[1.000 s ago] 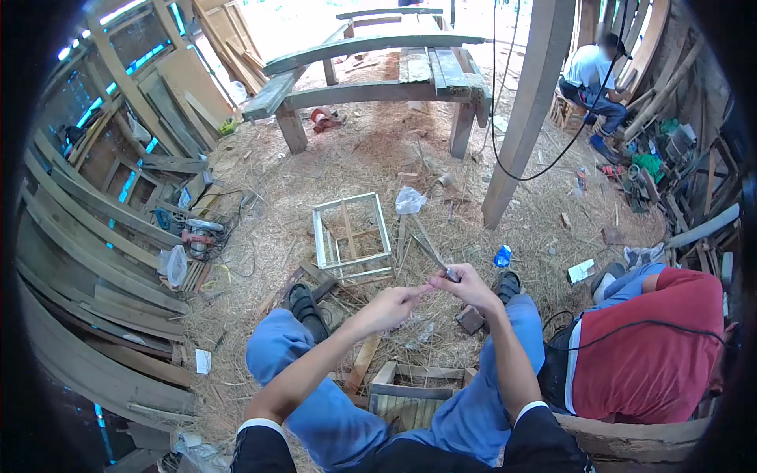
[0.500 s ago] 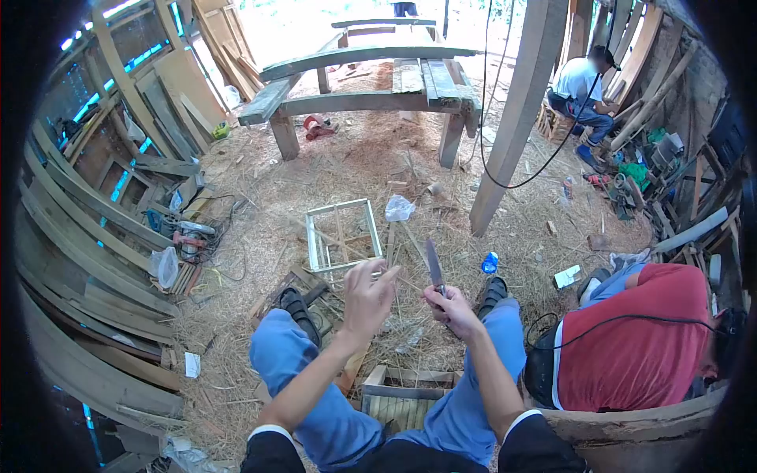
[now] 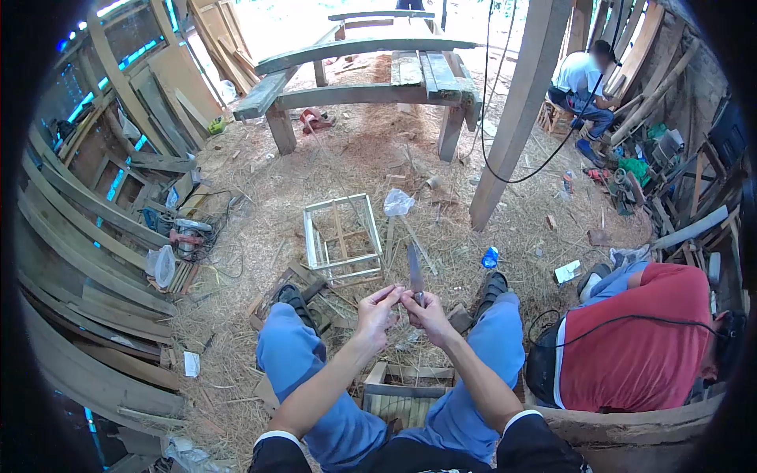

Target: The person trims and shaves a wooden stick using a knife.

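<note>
A knife (image 3: 415,272) points up and away from me, its blade rising above my right hand (image 3: 428,317), which is closed around the handle. Close beside it, my left hand (image 3: 377,317) is pinched, its fingertips meeting those of the right hand. Whatever lies in that pinch is too small to make out. Both hands are held between my knees, above a slatted wooden crate (image 3: 398,404). Beyond them a small wooden frame (image 3: 344,238) stands on the floor.
Shavings cover the floor. A co-worker in a red shirt (image 3: 631,343) bends close on my right; another person (image 3: 583,79) sits farther back. A wooden post (image 3: 516,126), a workbench (image 3: 355,98), a blue-and-white item (image 3: 490,258) and a plastic bag (image 3: 399,202) are ahead.
My left hand has come down and right, from apart to touching my right hand. The right hand and knife have moved slightly left and toward me.
</note>
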A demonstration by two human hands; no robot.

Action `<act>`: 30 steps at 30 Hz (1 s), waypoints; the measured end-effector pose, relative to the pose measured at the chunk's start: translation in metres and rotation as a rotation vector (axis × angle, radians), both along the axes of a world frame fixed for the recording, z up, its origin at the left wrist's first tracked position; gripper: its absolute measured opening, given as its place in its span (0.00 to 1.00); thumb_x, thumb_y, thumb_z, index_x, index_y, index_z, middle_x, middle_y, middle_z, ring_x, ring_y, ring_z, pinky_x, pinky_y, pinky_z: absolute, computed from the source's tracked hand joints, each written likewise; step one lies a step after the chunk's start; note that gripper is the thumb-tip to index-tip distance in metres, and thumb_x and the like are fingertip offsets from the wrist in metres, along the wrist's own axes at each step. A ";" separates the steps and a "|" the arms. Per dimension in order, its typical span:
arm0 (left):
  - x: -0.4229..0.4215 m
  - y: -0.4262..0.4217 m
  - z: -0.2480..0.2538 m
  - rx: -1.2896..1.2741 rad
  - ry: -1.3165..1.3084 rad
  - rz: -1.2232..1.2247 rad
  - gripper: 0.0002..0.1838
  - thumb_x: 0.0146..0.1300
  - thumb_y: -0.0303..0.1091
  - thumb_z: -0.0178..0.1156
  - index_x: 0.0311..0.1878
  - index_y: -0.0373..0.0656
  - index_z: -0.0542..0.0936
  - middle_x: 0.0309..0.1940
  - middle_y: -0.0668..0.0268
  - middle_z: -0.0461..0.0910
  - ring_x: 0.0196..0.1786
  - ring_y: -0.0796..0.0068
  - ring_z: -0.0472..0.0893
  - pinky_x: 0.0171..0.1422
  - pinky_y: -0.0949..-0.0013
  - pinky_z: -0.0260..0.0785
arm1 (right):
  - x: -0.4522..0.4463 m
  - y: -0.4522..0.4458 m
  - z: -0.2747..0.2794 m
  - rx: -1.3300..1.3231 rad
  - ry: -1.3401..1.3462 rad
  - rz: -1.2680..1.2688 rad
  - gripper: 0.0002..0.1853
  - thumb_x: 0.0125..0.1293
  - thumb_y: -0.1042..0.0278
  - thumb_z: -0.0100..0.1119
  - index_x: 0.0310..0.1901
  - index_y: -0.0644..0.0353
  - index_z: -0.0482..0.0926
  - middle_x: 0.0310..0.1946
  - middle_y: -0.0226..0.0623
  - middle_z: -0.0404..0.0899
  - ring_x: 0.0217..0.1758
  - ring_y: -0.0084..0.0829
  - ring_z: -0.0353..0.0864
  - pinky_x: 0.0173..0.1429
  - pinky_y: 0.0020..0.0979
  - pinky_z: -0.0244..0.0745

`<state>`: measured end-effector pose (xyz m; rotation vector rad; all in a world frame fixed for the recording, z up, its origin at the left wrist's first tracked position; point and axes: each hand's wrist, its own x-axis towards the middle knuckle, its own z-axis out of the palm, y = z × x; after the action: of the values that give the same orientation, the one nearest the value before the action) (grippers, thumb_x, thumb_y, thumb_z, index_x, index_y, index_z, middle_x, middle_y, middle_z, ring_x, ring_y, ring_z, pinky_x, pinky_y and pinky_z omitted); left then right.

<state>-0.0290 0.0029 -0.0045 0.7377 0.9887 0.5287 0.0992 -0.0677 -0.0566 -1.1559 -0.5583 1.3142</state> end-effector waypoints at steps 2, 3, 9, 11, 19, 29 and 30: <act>0.003 -0.001 -0.010 0.061 0.027 0.000 0.15 0.69 0.39 0.65 0.55 0.45 0.83 0.45 0.72 0.87 0.48 0.82 0.80 0.49 0.65 0.69 | -0.001 0.000 -0.001 0.001 -0.034 -0.006 0.08 0.74 0.60 0.61 0.43 0.55 0.81 0.18 0.15 0.64 0.16 0.11 0.56 0.20 0.21 0.48; 0.004 -0.002 -0.011 0.092 0.040 0.000 0.14 0.68 0.39 0.66 0.54 0.45 0.84 0.43 0.72 0.87 0.45 0.84 0.80 0.48 0.66 0.69 | -0.002 0.000 0.001 0.007 -0.031 -0.015 0.08 0.74 0.60 0.61 0.43 0.55 0.81 0.18 0.15 0.64 0.16 0.11 0.56 0.20 0.21 0.48; 0.008 0.016 -0.020 0.610 -0.037 0.045 0.12 0.73 0.37 0.60 0.51 0.40 0.84 0.38 0.68 0.87 0.36 0.86 0.80 0.36 0.77 0.66 | 0.026 0.010 0.020 0.050 -0.189 0.096 0.10 0.73 0.58 0.62 0.43 0.56 0.83 0.20 0.15 0.68 0.19 0.11 0.61 0.23 0.20 0.54; -0.002 0.033 0.001 0.608 0.029 -0.023 0.11 0.74 0.37 0.59 0.50 0.40 0.83 0.38 0.67 0.86 0.37 0.83 0.81 0.38 0.77 0.70 | 0.041 0.016 0.047 0.102 -0.446 0.083 0.12 0.74 0.59 0.61 0.46 0.59 0.83 0.23 0.18 0.72 0.25 0.12 0.66 0.28 0.21 0.61; -0.017 0.045 0.006 0.326 -0.140 -0.134 0.11 0.79 0.39 0.50 0.53 0.44 0.75 0.21 0.79 0.64 0.20 0.88 0.64 0.23 0.79 0.55 | 0.078 0.047 0.018 0.132 -0.945 -0.152 0.14 0.74 0.57 0.58 0.50 0.58 0.82 0.23 0.31 0.74 0.26 0.21 0.69 0.31 0.30 0.65; -0.011 0.037 0.008 0.186 -0.176 -0.101 0.13 0.76 0.31 0.48 0.58 0.39 0.74 0.29 0.75 0.67 0.27 0.88 0.62 0.32 0.79 0.56 | 0.036 0.049 0.018 0.322 -1.057 0.040 0.17 0.76 0.56 0.50 0.49 0.63 0.77 0.28 0.46 0.77 0.33 0.44 0.77 0.40 0.42 0.69; -0.012 0.037 0.001 0.204 -0.184 -0.106 0.12 0.76 0.30 0.49 0.58 0.38 0.74 0.30 0.74 0.69 0.27 0.88 0.63 0.32 0.79 0.57 | 0.034 0.047 0.018 0.333 -1.095 0.049 0.16 0.75 0.56 0.51 0.48 0.63 0.77 0.28 0.46 0.77 0.34 0.45 0.77 0.41 0.43 0.69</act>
<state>-0.0409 0.0400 -0.0038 0.9015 0.7267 0.5991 0.1334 -0.0204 -0.0381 -1.5166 -1.5288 0.4819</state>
